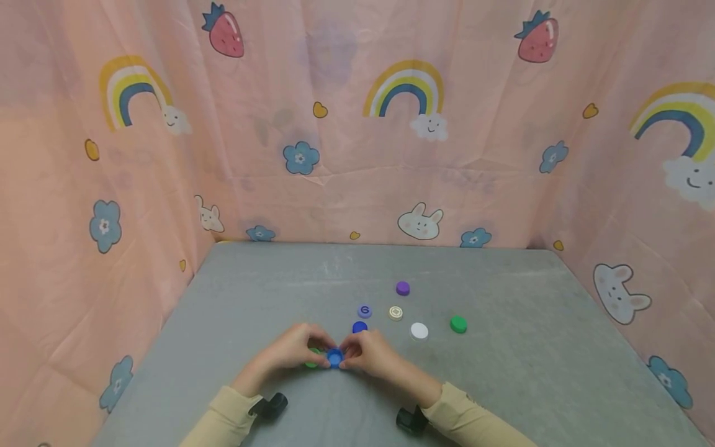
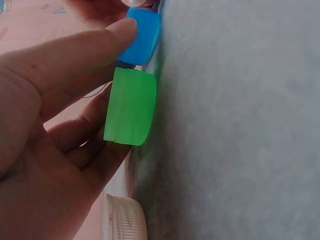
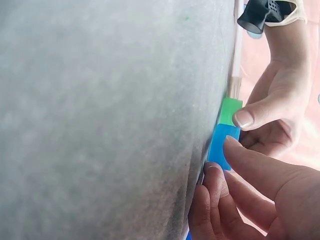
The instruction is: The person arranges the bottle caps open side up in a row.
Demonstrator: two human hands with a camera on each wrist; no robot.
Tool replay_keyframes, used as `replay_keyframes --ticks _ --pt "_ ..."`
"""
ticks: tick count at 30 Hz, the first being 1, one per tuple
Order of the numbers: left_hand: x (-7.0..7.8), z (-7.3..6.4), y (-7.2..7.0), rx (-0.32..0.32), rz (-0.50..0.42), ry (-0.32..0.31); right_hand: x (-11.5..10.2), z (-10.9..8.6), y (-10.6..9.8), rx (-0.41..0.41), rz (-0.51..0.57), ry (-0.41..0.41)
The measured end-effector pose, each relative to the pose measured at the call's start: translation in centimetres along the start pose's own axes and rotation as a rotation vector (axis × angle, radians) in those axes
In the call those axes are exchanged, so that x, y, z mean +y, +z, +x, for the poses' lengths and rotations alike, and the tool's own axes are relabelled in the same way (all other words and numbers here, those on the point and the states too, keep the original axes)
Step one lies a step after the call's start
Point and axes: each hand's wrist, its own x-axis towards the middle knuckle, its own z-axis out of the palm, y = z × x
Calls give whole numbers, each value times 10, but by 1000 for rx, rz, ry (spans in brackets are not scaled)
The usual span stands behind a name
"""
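Between the two hands a light blue bottle cap (image 1: pixel 334 358) sits on the grey table, its hollow side up. My left hand (image 1: pixel 292 349) pinches it from the left, with the thumb on its side in the left wrist view. From the right, my right hand (image 1: pixel 375 357) pinches the same cap with thumb and fingers. A translucent green cap (image 2: pixel 131 107) stands right beside the blue one, within the curve of the left hand, which partly covers it in the head view. Just beyond the right hand's fingers lies a dark blue cap (image 1: pixel 360 326), partly covered.
Farther back lie a lavender cap marked G (image 1: pixel 365 311), a cream cap (image 1: pixel 395 313) and a purple cap (image 1: pixel 403 288). Toward the right are a white cap (image 1: pixel 419 331) and a darker green cap (image 1: pixel 458 324). A ribbed pale cap (image 2: pixel 125 220) shows near the left hand. Patterned pink curtains surround the grey table (image 1: pixel 519 366).
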Motion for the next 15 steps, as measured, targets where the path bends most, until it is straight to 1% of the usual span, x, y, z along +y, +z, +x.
replay_keyframes --ticks 8,11,15 --pt "0 -1 -1 -14 8 9 0 -1 0 -11 30 3" --pt "0 -1 -2 -30 -13 7 1 -1 -1 -18 43 -3" --pt "0 -1 -6 -51 -83 -20 3 -1 -4 -40 79 2"
